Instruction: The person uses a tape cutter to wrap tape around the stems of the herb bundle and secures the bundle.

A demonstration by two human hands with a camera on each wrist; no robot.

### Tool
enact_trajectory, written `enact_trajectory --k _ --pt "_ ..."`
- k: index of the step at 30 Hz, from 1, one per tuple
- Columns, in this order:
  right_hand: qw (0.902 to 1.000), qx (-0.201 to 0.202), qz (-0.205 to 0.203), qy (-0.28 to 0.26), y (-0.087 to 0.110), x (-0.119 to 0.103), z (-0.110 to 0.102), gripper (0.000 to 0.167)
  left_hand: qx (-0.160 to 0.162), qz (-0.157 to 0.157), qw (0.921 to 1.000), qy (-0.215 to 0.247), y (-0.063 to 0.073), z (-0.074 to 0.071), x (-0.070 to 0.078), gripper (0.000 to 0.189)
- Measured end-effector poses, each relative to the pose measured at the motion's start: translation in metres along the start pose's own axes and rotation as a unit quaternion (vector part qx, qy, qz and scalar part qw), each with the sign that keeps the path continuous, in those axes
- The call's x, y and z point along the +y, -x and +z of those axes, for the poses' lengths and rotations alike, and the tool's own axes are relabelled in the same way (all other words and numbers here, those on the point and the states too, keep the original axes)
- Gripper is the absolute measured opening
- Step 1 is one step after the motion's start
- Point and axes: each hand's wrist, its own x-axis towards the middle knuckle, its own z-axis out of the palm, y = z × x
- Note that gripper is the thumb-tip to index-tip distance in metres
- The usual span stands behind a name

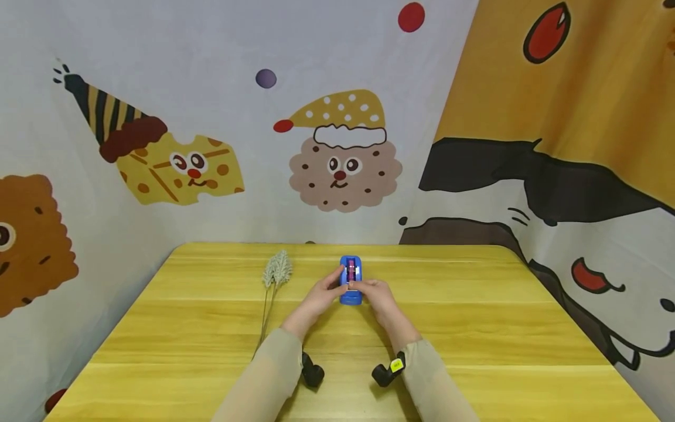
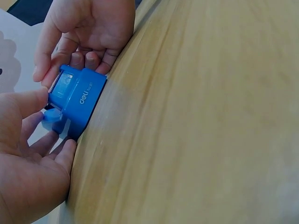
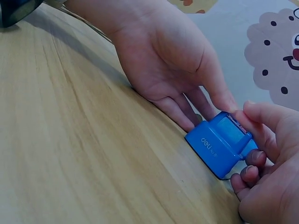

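Observation:
A blue tape dispenser [image 1: 351, 298] stands on the table, with a pink roll [image 1: 351, 271] set in its top slot. White "deli" lettering marks its side in both wrist views. My left hand [image 1: 319, 298] holds it from the left, thumb at the top edge and other fingers along the side. From the right, my right hand [image 1: 381, 298] reaches over it. Its thumb and index finger meet at the dispenser's top, by the slot, while the other fingers curl against the side. Whether a strip of tape lies between those fingertips cannot be made out.
Dried grey-green stems [image 1: 277, 268] with fluffy heads lie on the wooden table [image 1: 474, 328], left of the hands. A cartoon-printed cloth [image 1: 227, 58] hangs behind the table. Black wrist devices [image 1: 312, 371] are worn at both cuffs.

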Motion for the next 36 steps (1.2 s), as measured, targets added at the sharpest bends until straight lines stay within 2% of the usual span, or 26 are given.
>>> enact_trajectory --k 5,17,25,28,32,36 --pt "1.0 -0.003 -0.006 0.0 0.003 0.0 0.0 0.028 0.001 -0.004 1.0 -0.005 0.0 0.0 0.001 0.059" --pt "0.9997 -0.015 -0.013 0.018 0.014 0.002 -0.003 0.031 0.008 -0.013 0.9999 -0.002 0.0 0.001 0.002 0.058" --pt "0.9992 -0.012 -0.021 0.031 0.023 0.004 -0.004 0.027 0.001 0.001 1.0 0.003 0.001 0.0 0.001 0.059" --pt "0.9989 -0.015 -0.023 0.039 0.028 0.003 -0.005 0.025 -0.003 0.003 1.0 0.007 0.005 0.0 0.007 0.059" --pt "0.9982 -0.02 -0.022 0.051 0.034 0.002 -0.006 0.023 -0.002 -0.003 1.0 0.007 0.006 0.0 0.008 0.059" --pt "0.9975 -0.026 -0.023 0.062 0.037 0.003 -0.009 0.023 -0.002 -0.002 1.0 0.008 0.002 0.0 0.002 0.06"
